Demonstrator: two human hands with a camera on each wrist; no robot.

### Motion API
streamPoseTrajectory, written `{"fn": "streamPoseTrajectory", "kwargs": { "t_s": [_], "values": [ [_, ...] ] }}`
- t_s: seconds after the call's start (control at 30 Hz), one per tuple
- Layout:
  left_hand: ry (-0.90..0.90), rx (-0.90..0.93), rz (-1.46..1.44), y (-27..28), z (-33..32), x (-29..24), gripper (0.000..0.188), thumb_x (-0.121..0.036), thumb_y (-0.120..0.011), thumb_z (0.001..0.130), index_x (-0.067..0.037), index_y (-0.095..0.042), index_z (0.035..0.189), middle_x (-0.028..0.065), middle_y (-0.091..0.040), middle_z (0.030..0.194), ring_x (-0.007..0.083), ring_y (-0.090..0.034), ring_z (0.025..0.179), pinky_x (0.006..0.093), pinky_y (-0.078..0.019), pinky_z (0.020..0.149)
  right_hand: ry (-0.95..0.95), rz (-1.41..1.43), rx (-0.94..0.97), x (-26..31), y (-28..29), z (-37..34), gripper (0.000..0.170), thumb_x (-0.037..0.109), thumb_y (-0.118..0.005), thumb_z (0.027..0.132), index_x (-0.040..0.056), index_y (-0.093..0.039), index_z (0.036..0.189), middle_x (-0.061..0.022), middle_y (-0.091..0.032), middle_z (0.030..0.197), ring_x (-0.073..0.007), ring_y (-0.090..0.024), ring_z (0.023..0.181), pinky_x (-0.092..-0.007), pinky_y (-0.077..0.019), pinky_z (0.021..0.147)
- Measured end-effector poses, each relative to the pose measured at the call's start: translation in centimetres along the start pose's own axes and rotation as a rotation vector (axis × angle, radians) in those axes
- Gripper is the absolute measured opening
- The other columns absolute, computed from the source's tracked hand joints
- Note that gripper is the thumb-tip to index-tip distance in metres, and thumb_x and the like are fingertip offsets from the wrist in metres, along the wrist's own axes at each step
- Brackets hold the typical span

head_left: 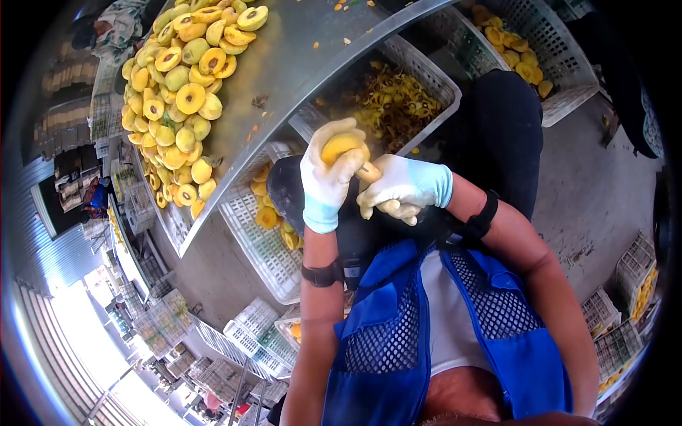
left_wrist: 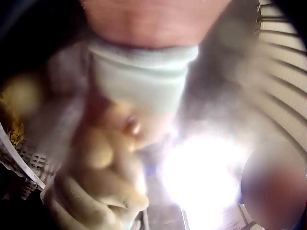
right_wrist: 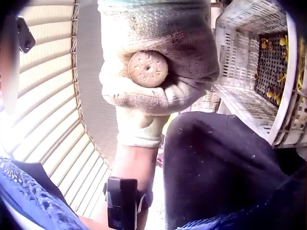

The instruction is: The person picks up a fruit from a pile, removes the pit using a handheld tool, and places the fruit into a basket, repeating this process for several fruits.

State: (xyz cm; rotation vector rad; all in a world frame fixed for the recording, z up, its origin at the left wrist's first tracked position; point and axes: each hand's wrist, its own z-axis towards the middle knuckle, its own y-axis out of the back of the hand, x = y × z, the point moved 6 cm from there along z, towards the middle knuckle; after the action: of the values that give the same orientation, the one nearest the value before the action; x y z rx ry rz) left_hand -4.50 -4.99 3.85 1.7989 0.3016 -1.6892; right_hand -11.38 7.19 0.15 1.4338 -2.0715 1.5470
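Observation:
In the head view my left hand, in a white glove with a light blue cuff, holds a yellow peach half above my lap. Fingers and thumb wrap around the fruit. My right hand, gloved alike, grips a tool by its wooden handle, right against the peach. The tool's working end is hidden. From the right wrist, the round butt of the handle pokes out of the curled fist. The left wrist view is blurred; a pale glove cuff fills its middle.
A heap of peach halves lies on the metal table. Beneath its edge stands a crate of yellow and brown scraps. Another crate with peach halves is by my left knee, and one more stands at the upper right.

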Motion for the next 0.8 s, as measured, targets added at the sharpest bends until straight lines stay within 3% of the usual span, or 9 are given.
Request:
{"fn": "streamPoseTrajectory", "kwargs": {
  "t_s": [0.1,0.3,0.33,0.43,0.47,0.6,0.7,0.77,0.8],
  "values": [
    [0.229,-0.047,-0.315,-0.3,-0.1,1.4,0.035,-0.02,-0.064,0.096,0.007,-0.065,0.119,0.0205,-0.074,0.103,0.0223,-0.072,0.081,0.0344,-0.0603,0.079,-0.019,0.066,0.067,-0.4,-0.3,0.1,0.027,0.021,-0.07,0.093,-0.0058,-0.068,0.089,0.0004,-0.048,0.054,-0.0107,-0.044,0.035,-0.029,-0.0415,0.034],
    [0.205,0.05,-0.604,-1.5,0.4,3.7,0.036,-0.029,-0.06,0.102,0.005,-0.066,0.111,0.0256,-0.072,0.095,0.0273,-0.07,0.074,0.0373,-0.0592,0.071,-0.067,0.067,0.032,-0.9,-0.6,0.5,0.025,0.018,-0.072,0.093,-0.0065,-0.069,0.09,0.0003,-0.048,0.053,-0.0109,-0.045,0.034,-0.0284,-0.0391,0.032],
    [0.216,0.045,-0.648,-1.6,0.4,3.3,0.034,-0.027,-0.061,0.103,0.005,-0.07,0.105,0.0202,-0.073,0.093,0.0221,-0.07,0.075,0.0309,-0.0569,0.071,-0.056,0.066,0.027,-0.9,-0.6,0.6,0.025,0.018,-0.072,0.093,-0.0068,-0.069,0.091,0.0002,-0.048,0.053,-0.0109,-0.045,0.034,-0.0283,-0.0389,0.032],
    [0.116,0.015,-0.945,-2.3,0.3,2.6,0.036,-0.032,-0.056,0.106,0.002,-0.068,0.106,0.0194,-0.072,0.096,0.0254,-0.069,0.076,0.0334,-0.057,0.069,0.043,0.039,0.135,-0.1,-1.4,0.5,0.024,0.016,-0.071,0.093,-0.0076,-0.069,0.091,-0.0007,-0.049,0.053,-0.011,-0.046,0.035,-0.0278,-0.04,0.034],
    [0.267,-0.063,-1.315,-2.9,-0.2,3.1,0.037,-0.034,-0.05,0.11,-0.001,-0.066,0.11,0.0181,-0.071,0.1,0.028,-0.068,0.078,0.0361,-0.0571,0.066,0.082,0.077,0.166,0.1,-1.6,0.5,0.024,0.016,-0.071,0.094,-0.0078,-0.069,0.092,-0.0009,-0.049,0.053,-0.0111,-0.046,0.036,-0.0277,-0.0404,0.034],
    [0.201,-0.385,-0.819,3.2,-1.8,4.4,0.041,-0.043,-0.052,0.108,-0.008,-0.063,0.126,0.0176,-0.071,0.106,0.032,-0.072,0.082,0.0409,-0.062,0.066,0.177,0.217,0.115,0.8,-0.8,0.5,0.026,0.017,-0.07,0.096,-0.0086,-0.069,0.096,-0.001,-0.048,0.052,-0.0116,-0.045,0.036,-0.0276,-0.0411,0.036],
    [-0.012,-0.543,-0.163,12.0,-4.4,1.7,0.04,-0.028,-0.057,0.107,0.003,-0.063,0.131,0.0189,-0.074,0.111,0.0279,-0.074,0.091,0.0356,-0.0609,0.082,0.146,0.127,-0.049,1.1,0.0,0.8,0.029,0.024,-0.071,0.097,-0.0051,-0.071,0.096,-0.001,-0.049,0.053,-0.0121,-0.046,0.036,-0.0282,-0.0412,0.036],
    [0.141,-0.511,0.464,17.2,-5.7,0.6,0.041,-0.023,-0.065,0.102,0.006,-0.065,0.131,0.0194,-0.074,0.116,0.025,-0.072,0.103,0.0342,-0.0566,0.094,0.171,0.087,-0.129,1.1,0.3,1.0,0.029,0.025,-0.071,0.097,-0.0041,-0.072,0.095,-0.0016,-0.05,0.053,-0.0119,-0.048,0.037,-0.0274,-0.0409,0.036],
    [0.17,-0.531,0.561,19.6,-6.3,1.1,0.042,-0.022,-0.067,0.101,0.006,-0.064,0.133,0.0194,-0.074,0.117,0.0241,-0.071,0.103,0.034,-0.0559,0.095,0.16,0.05,-0.154,1.2,0.3,1.1,0.03,0.026,-0.072,0.096,-0.0039,-0.072,0.095,-0.0023,-0.052,0.054,-0.0118,-0.048,0.037,-0.0264,-0.0401,0.037]
  ]
}}
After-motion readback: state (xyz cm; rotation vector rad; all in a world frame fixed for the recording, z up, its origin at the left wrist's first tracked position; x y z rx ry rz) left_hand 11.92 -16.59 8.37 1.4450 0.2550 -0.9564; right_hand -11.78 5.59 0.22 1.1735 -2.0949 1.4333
